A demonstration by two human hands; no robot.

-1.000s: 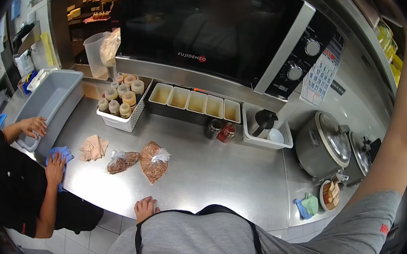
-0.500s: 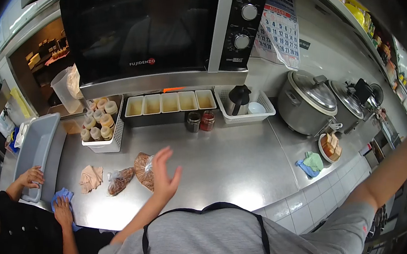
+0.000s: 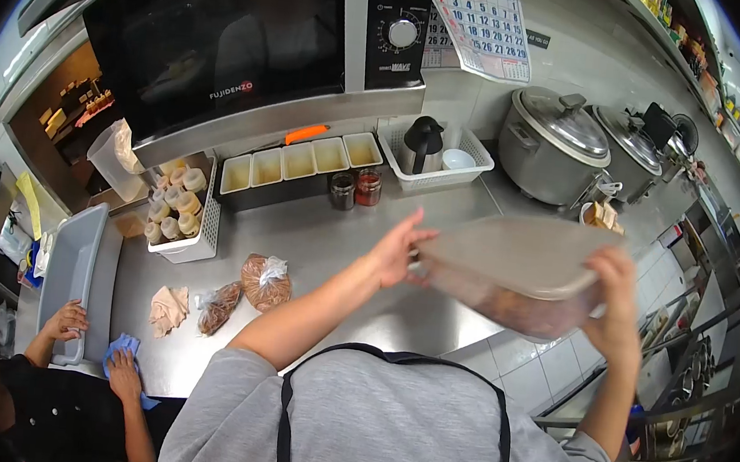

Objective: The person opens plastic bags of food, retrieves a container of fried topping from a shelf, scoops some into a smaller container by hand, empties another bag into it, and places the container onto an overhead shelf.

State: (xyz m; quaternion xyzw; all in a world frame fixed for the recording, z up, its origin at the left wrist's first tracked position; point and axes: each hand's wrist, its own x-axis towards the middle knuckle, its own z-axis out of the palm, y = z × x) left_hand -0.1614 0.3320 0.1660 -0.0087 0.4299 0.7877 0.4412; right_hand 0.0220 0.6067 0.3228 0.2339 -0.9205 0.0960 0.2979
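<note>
A lidded plastic food container (image 3: 510, 258) is held up in front of me, slightly blurred by motion. Its lid is greyish and flat, and something brown shows through the clear side. My right hand (image 3: 615, 295) grips its right end, thumb side on the lid's edge. At the left end, my left hand (image 3: 399, 250) has its fingers curled around the corner. On the steel counter to the left lie a larger knotted plastic bag of brown food (image 3: 265, 283), a smaller bag (image 3: 218, 309) and a crumpled beige cloth (image 3: 169, 311).
A microwave (image 3: 217, 56) sits above a row of white-rimmed tubs (image 3: 298, 162). Sauce bottles fill a white basket (image 3: 195, 245); two jars (image 3: 356, 190) stand nearby. Rice cookers (image 3: 556, 151) are at right. A co-worker's hands rest on a grey bin (image 3: 73, 260) and blue cloth (image 3: 121, 350).
My right arm has come in from the far right with the container. My left hand has moved right, from above the bags to the container's left end. The view has shifted somewhat.
</note>
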